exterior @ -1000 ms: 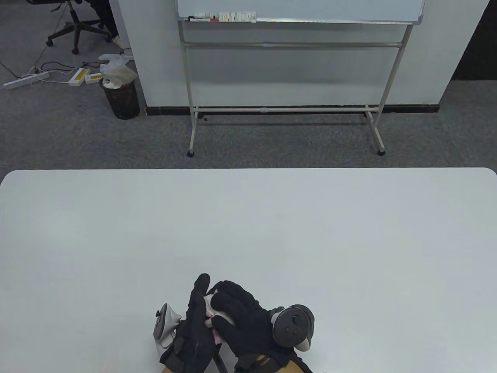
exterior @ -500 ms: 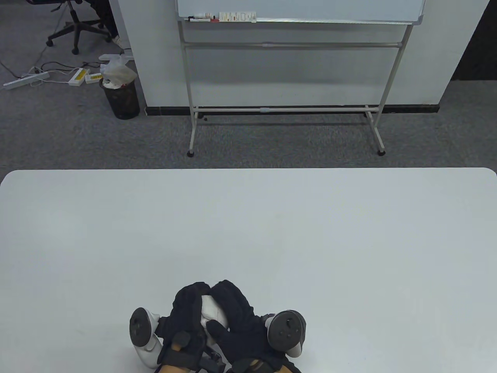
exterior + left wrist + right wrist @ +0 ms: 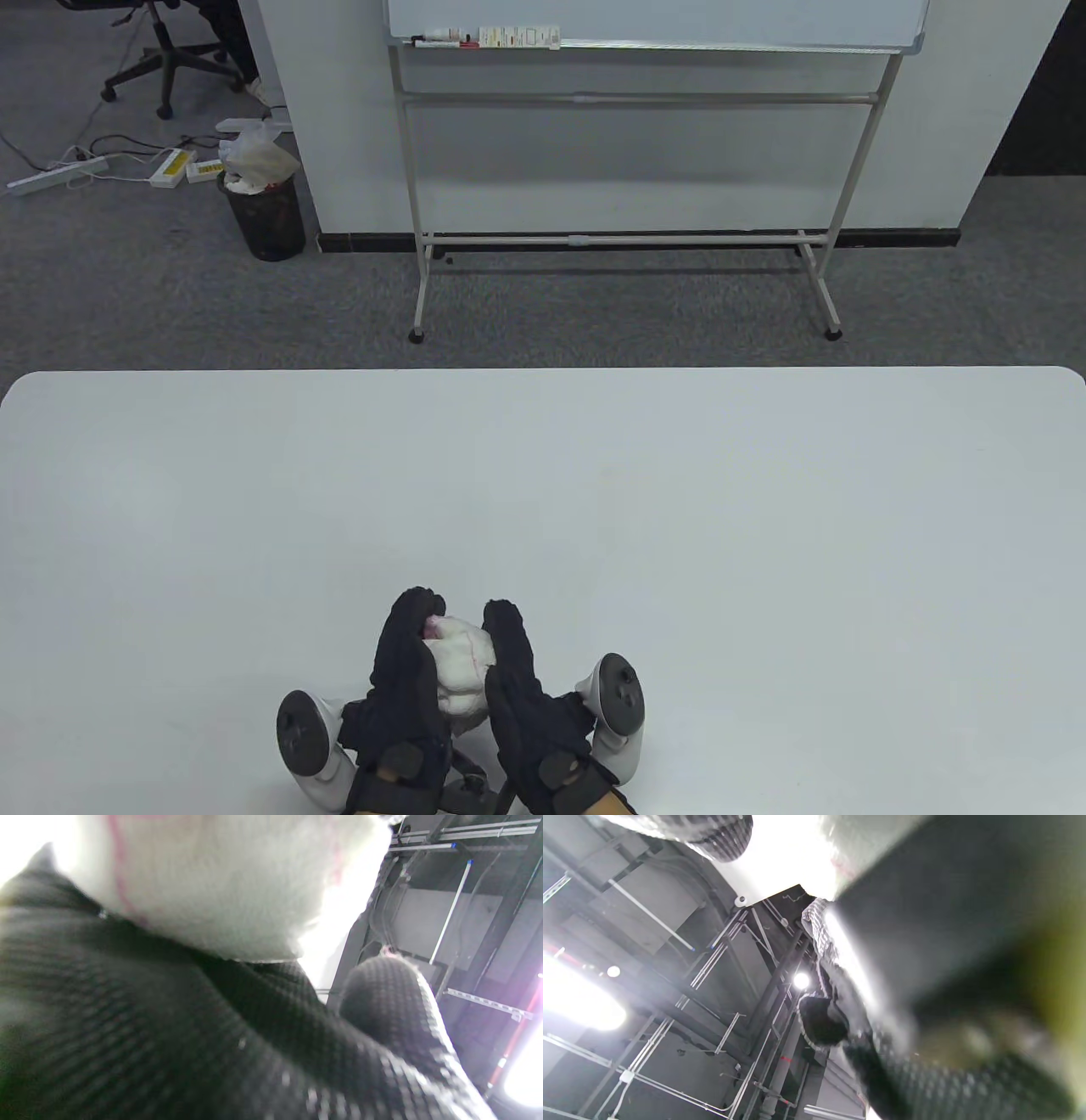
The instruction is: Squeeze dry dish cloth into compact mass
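Dish cloth (image 3: 458,675) is the reference object: a white bundle with thin pink stitching, bunched into a lump near the near edge of the table (image 3: 679,509), slightly left of the table's centre line.

Largest item: the white table extends on every side of the cloth, most of it beyond and to the right.

Left hand (image 3: 405,671), in a black glove, lies against the cloth's left side. Its fingers (image 3: 416,607) curl over the far left corner of the cloth, where a pink patch shows. In the left wrist view the cloth (image 3: 220,882) rests directly on the glove (image 3: 148,1027).

Right hand (image 3: 522,688), also black-gloved, presses against the cloth's right side, palm facing the left hand. Both hands grip the cloth between them; the top of the bundle is exposed.

A grey-and-white tracker (image 3: 299,734) sits outboard of the left hand, away from the cloth; a second tracker (image 3: 618,696) sits outboard of the right hand.
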